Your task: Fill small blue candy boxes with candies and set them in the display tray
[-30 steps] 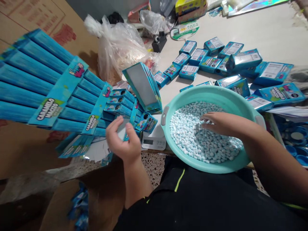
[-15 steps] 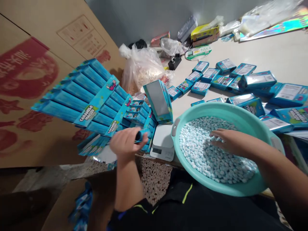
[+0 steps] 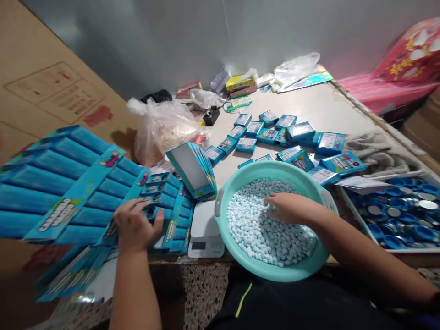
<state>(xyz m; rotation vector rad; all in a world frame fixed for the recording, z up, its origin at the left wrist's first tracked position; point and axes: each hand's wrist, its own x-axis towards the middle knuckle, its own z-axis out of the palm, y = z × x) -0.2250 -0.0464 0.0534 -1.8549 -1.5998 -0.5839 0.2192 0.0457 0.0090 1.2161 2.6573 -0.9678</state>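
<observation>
My left hand [image 3: 134, 224] is curled round a small blue tube-like carton [image 3: 158, 214] with a dark round end, among the cartons in a blue display box [image 3: 171, 229]. Beside it lean larger blue display boxes [image 3: 62, 211] filled with rows of cartons. My right hand [image 3: 285, 208] reaches into a teal basin [image 3: 275, 272] of small pale blue and white candies [image 3: 250, 229], its fingers bent down among them; the fingertips are partly hidden. A white kitchen scale [image 3: 206, 229] stands between the display boxes and the basin.
Folded blue boxes [image 3: 194, 172] stand behind the scale. Several blue packs [image 3: 266, 136] lie across the table. At right is a white tray [image 3: 364, 238] of blue lids beside a grey cloth [image 3: 378, 149]. A clear bag [image 3: 168, 130] and cardboard [image 3: 62, 87] are at left.
The view has swung right, showing the tray of lids. My left hand has brought the carton down to the display box. My right hand stays in the candies.
</observation>
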